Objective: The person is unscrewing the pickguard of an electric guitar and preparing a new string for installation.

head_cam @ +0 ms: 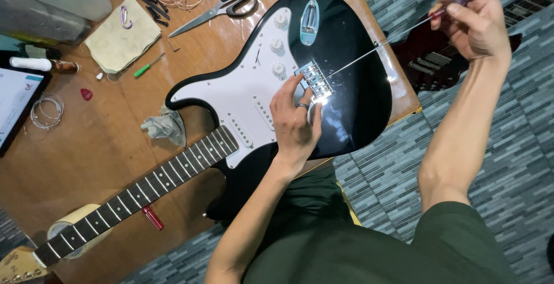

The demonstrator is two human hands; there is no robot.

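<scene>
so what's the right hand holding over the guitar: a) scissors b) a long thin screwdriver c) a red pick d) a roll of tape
b: the right hand grips the dark handle of a long thin screwdriver whose tip reaches the bridge of the black guitar, while the left hand rests beside the bridge.

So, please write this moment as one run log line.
left hand: on guitar bridge | right hand: holds long screwdriver, tip at bridge

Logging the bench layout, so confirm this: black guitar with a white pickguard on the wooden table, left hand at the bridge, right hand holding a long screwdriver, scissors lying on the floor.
One detail is wrong. The head view shows the scissors on the wooden table above the black guitar, not the floor. Left hand at the bridge and right hand holding the screwdriver stand.
</scene>
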